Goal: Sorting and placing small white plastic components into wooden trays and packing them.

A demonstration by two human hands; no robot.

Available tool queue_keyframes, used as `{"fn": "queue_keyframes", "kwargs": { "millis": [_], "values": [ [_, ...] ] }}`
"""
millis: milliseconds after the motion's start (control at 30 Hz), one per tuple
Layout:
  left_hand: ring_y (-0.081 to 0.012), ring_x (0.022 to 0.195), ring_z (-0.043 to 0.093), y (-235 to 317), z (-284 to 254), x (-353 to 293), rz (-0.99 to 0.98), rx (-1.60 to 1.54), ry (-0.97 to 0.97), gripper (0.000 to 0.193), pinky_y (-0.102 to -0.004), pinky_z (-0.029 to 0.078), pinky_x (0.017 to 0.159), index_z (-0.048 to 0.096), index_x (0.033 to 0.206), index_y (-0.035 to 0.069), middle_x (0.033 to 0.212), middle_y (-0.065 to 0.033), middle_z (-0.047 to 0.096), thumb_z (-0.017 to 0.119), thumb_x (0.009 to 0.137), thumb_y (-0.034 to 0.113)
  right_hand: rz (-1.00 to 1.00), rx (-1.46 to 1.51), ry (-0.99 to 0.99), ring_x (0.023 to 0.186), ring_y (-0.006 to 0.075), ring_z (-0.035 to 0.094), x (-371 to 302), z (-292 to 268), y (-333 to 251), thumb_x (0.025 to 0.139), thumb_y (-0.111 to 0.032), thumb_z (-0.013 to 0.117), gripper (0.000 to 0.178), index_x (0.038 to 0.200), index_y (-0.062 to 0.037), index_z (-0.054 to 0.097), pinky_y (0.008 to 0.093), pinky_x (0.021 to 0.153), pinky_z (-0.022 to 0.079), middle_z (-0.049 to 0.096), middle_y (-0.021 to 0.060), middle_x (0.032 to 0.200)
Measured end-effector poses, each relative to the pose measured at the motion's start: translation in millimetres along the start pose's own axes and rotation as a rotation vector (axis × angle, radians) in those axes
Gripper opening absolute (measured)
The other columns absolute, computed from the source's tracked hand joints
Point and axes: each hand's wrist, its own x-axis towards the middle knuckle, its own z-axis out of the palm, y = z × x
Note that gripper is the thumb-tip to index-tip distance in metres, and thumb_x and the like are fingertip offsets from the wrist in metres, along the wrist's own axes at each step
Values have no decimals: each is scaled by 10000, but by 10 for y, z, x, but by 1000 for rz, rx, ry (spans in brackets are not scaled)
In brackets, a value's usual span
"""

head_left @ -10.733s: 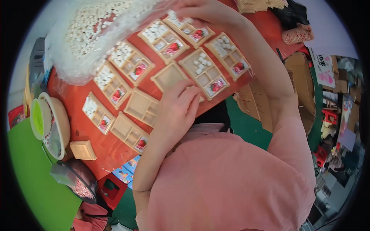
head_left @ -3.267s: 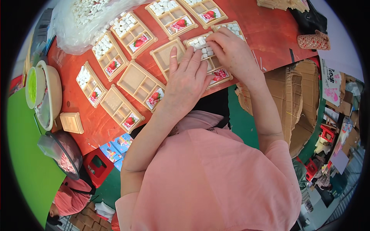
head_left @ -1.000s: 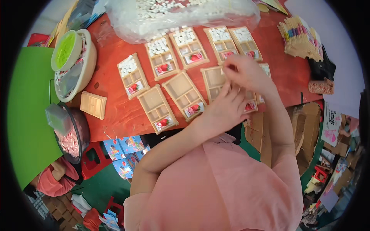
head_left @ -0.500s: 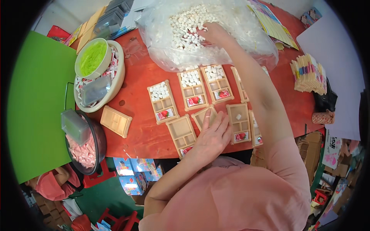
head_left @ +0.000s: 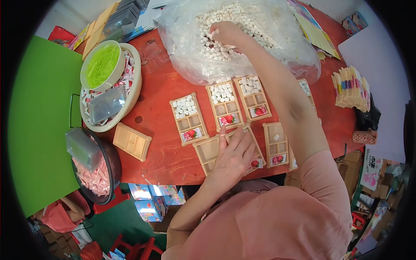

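My right hand (head_left: 229, 34) reaches into a large clear plastic bag (head_left: 182, 56) of small white cubes (head_left: 255, 32), its fingers curled in a pinch with what looks like a white cube at the tips. My left hand (head_left: 234, 158) lies spread over the front trays, fingers apart and holding nothing. Under and beside it are two beige compartment trays, one with a bare big compartment (head_left: 207, 149). Behind stand trays with white cubes in the large compartment and a strawberry-printed packet (head_left: 228, 119) in a small one. Another front tray (head_left: 276, 127) has one loose cube. My right arm hides parts of trays.
At left stand a cream basin (head_left: 138, 93) with packets, a bowl of green strands (head_left: 102, 65) and a dark tub (head_left: 116, 173) of pink packets. An empty beige tray (head_left: 131, 142) lies nearby. Stacked sticks (head_left: 351, 89) stand at right. A person (head_left: 65, 212) sits lower left.
My right hand has shifted slightly left within the bag, and its fingers have curled in. My left hand has moved a little left and down over the front trays. The view has shifted slightly.
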Motion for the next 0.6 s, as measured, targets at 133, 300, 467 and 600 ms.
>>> {"fn": "queue_keyframes", "kwargs": {
  "millis": [133,300,467,600],
  "values": [
    [-364,1358,520,-1,24,58,37,-33,-10,295,-713,195,1202,709,1149,34,1297,-159,637,752,893,173,-21,-102,139,1015,326,718,-205,-123,358,811,-171,683,243,1030,-115,772,409,893,558,758,162,1022],
    [-343,1361,532,95,21,118,41,-25,46,277,-687,199,1206,709,1119,38,1303,-152,644,772,870,142,163,564,218,616,97,595,-480,-184,363,869,-172,716,243,1098,-97,747,277,593,508,637,24,713],
    [-339,1341,548,129,49,118,27,-38,59,280,-654,204,1214,708,1126,41,1276,-142,664,770,866,125,19,890,213,582,75,532,-1370,-359,257,879,-201,735,285,1121,-50,724,254,532,434,593,-9,685],
    [-336,1324,556,177,135,109,32,-55,26,260,-644,214,1210,717,1115,41,1282,-136,664,761,873,127,99,575,84,634,43,545,-2578,-462,-103,941,-147,694,147,1070,-87,732,224,569,442,598,-10,708]
  ]
}}
